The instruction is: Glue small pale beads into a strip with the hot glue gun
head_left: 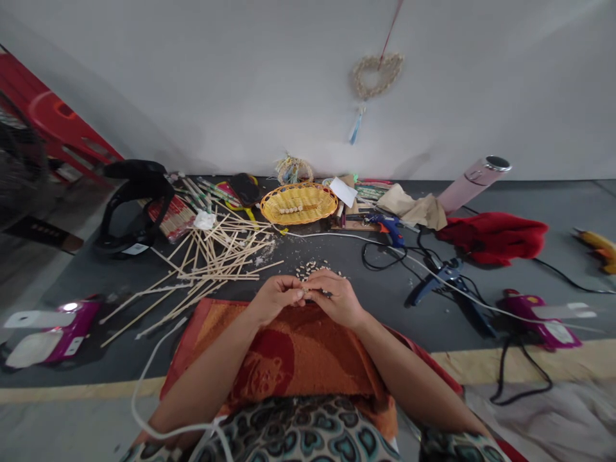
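The left hand [280, 296] and the right hand [337, 296] are pinching a small thing [305, 291], and it is sitting right between their fingertips [296, 296]. It is looking too tiny to name. Pale bits [312, 267] are lying on the table [368, 285] just past the hands. A towel [320, 340] is lying under the hands. Sticks [226, 253] are lying beyond the left hand.
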`<state>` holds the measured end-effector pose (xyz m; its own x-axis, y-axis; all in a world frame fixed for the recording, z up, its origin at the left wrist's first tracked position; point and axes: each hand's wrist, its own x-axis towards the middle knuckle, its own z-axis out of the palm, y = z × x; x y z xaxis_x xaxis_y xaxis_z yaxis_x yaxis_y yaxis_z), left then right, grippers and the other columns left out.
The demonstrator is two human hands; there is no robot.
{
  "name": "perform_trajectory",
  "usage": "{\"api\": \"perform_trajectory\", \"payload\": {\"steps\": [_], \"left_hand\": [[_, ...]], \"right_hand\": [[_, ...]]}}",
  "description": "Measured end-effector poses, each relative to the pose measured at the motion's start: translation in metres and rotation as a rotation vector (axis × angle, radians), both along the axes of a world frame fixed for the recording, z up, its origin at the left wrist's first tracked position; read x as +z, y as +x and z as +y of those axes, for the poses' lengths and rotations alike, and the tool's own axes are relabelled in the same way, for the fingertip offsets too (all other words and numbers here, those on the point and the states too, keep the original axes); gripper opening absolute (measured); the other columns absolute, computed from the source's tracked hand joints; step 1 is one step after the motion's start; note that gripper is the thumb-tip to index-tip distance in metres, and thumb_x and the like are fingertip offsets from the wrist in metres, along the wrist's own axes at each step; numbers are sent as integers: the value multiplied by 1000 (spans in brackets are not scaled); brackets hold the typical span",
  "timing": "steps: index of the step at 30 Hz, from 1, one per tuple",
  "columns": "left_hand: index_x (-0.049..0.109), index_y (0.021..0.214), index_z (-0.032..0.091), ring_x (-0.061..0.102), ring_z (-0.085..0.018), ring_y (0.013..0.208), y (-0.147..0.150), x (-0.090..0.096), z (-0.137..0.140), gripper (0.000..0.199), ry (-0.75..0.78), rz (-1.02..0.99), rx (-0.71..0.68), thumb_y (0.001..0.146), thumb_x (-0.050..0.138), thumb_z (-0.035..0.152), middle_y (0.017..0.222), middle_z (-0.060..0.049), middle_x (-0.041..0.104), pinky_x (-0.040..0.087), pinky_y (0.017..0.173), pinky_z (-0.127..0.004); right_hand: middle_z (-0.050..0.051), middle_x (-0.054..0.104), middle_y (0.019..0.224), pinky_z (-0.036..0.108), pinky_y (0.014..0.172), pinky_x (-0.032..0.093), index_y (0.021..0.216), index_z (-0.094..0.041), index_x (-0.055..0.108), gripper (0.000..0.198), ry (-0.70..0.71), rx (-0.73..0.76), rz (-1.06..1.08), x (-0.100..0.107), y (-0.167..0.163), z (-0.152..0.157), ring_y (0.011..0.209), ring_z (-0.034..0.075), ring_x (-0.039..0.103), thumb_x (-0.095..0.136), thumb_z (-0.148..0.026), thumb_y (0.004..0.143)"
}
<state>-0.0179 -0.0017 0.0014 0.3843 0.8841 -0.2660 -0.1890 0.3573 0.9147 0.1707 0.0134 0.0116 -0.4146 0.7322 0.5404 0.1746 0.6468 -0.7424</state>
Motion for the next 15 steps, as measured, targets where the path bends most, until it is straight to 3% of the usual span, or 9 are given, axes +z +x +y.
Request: {"api": "perform_trajectory", "payload": {"steps": [15], "left_hand": [[68,75,10,52,-7,53,3,8,0,28,-115,-133,41,74,75,37,64,-4,67,37,55,-18]], "right_hand": [[7,66,97,33,85,51,110,-23,67,22,-103,20,-36,5,2,0,94,17,61,63,-21,88]]}}
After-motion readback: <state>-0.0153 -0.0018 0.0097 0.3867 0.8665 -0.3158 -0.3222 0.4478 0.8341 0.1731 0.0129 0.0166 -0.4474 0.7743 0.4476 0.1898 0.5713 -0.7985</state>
